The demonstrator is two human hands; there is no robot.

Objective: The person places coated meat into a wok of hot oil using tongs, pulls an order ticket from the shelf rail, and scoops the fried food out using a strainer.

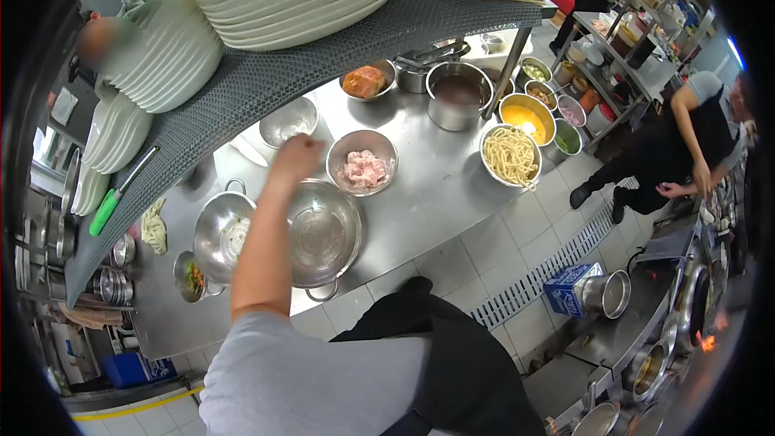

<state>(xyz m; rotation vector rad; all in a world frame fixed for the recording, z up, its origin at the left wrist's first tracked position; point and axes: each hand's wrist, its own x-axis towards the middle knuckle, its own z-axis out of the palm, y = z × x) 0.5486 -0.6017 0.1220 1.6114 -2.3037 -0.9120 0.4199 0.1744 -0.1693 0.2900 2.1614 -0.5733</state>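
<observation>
My left hand [300, 158] reaches over the steel table, its fingers curled; what they hold, if anything, is hidden. Just beyond it is a small steel bowl [284, 124] with a little pale stuff inside. To its right stands a steel bowl of pale pink raw meat pieces [366, 169]. Beneath my forearm sit two large perforated metal colanders, a right one [324, 230] and a left one [216, 230] partly covered by the arm. A white-bladed knife or spatula-like thing [249, 150] lies left of the hand. My right hand is out of view.
A mesh shelf [323, 69] with stacked white plates [291, 8] hangs over the table. Noodles [511, 156], a yellow liquid [523, 119] and a dark liquid pot [458, 97] stand right. Co-workers [698, 129] work by a stove with flame [708, 343]. A floor grate [541, 266] crosses the tiles.
</observation>
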